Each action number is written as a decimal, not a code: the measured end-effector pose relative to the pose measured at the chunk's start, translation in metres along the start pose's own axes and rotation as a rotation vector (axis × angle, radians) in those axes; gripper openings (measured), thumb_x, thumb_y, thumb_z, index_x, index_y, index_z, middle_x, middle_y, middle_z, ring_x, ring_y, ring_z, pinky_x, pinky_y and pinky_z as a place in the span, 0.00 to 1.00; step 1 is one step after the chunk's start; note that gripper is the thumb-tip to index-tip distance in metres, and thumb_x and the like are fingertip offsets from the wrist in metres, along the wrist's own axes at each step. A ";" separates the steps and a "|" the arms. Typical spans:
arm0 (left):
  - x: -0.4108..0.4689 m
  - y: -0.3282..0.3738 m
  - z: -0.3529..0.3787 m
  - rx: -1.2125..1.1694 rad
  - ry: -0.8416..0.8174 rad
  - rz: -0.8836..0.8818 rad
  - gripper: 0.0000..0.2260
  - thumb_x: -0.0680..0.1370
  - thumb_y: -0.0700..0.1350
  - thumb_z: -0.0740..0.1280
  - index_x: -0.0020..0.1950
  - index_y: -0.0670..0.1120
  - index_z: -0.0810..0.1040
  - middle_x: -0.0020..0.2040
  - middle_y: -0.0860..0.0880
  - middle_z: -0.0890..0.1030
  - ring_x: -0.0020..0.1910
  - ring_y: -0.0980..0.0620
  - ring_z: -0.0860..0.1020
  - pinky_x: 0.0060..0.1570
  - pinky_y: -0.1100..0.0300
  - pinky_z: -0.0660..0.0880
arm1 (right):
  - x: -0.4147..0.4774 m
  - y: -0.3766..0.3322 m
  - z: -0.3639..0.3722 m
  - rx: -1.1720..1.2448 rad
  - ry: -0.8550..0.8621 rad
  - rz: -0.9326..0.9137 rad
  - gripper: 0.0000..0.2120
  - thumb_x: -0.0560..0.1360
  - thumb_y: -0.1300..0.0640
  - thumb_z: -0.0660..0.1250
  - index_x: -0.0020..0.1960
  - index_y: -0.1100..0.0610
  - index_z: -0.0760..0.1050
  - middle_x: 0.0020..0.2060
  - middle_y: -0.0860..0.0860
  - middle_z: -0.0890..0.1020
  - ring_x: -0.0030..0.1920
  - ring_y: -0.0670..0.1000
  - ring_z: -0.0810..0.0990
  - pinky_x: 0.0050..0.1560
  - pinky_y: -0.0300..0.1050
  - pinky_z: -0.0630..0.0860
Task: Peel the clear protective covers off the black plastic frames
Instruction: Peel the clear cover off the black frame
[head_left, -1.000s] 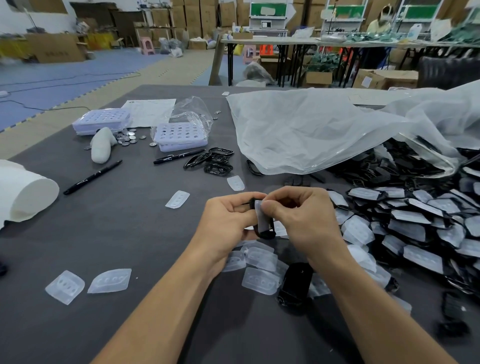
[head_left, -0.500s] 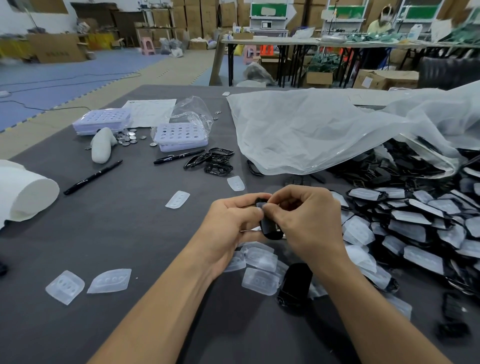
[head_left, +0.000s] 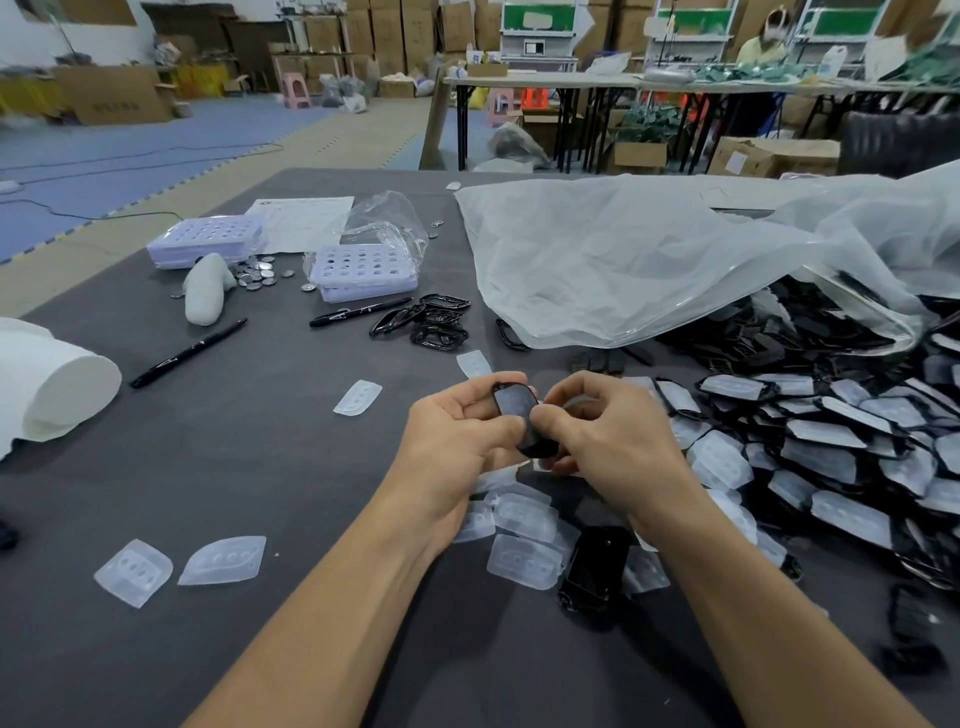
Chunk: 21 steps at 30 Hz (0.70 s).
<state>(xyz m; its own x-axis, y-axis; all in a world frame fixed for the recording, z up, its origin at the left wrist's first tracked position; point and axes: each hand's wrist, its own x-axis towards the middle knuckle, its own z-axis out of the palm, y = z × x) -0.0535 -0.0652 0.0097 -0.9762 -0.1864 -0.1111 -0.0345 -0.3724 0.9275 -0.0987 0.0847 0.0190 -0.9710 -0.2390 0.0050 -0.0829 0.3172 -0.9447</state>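
Both hands are up over the middle of the table (head_left: 260, 467), a bit toward the near edge, with one black frame (head_left: 516, 410) held between them, clear of the surface. Grip of the left hand (head_left: 452, 436): narrow, fingers curled round the frame's left side. Grip of the right hand (head_left: 618, 436): narrow too, thumb and fingertips pinching the frame's right side. The frame face has a grey sheen; can't tell if that's the cover. Directly below the hands, by the near edge, is a loose heap of peeled clear covers (head_left: 524, 519), with one bare black piece (head_left: 595, 566) lying against it. Two more covers (head_left: 223, 561) sit well apart, toward the near-left corner. Along the right edge, a big pile of covered frames (head_left: 831, 447) spills from a clear plastic bag (head_left: 649, 260). Further toward the far edge: small cluster of bare frames (head_left: 431, 322), two black pens (head_left: 189, 353), two purple trays (head_left: 363, 270). White roll (head_left: 52, 395) at the left edge.
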 end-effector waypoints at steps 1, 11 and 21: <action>0.000 0.001 0.000 0.012 0.006 0.001 0.15 0.75 0.26 0.69 0.56 0.41 0.85 0.49 0.41 0.88 0.41 0.47 0.87 0.38 0.59 0.83 | -0.001 -0.001 0.001 0.023 0.004 0.002 0.05 0.73 0.58 0.75 0.41 0.52 0.81 0.33 0.53 0.86 0.31 0.52 0.85 0.33 0.48 0.82; 0.002 0.002 0.002 0.200 0.240 0.081 0.09 0.76 0.29 0.72 0.45 0.42 0.86 0.36 0.44 0.87 0.25 0.54 0.80 0.31 0.64 0.79 | -0.003 -0.002 0.003 0.014 0.034 -0.073 0.09 0.73 0.62 0.74 0.39 0.50 0.84 0.31 0.51 0.86 0.30 0.48 0.83 0.35 0.43 0.80; 0.005 -0.001 -0.002 0.355 0.275 0.173 0.12 0.74 0.35 0.77 0.35 0.50 0.87 0.34 0.45 0.87 0.28 0.52 0.82 0.33 0.62 0.80 | -0.002 -0.003 0.000 0.021 0.010 -0.090 0.15 0.73 0.68 0.71 0.39 0.48 0.85 0.30 0.51 0.85 0.26 0.47 0.78 0.31 0.39 0.74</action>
<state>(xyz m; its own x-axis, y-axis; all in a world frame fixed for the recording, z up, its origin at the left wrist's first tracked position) -0.0575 -0.0674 0.0073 -0.8829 -0.4695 0.0098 0.0059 0.0097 0.9999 -0.0967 0.0843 0.0216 -0.9619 -0.2568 0.0937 -0.1658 0.2756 -0.9469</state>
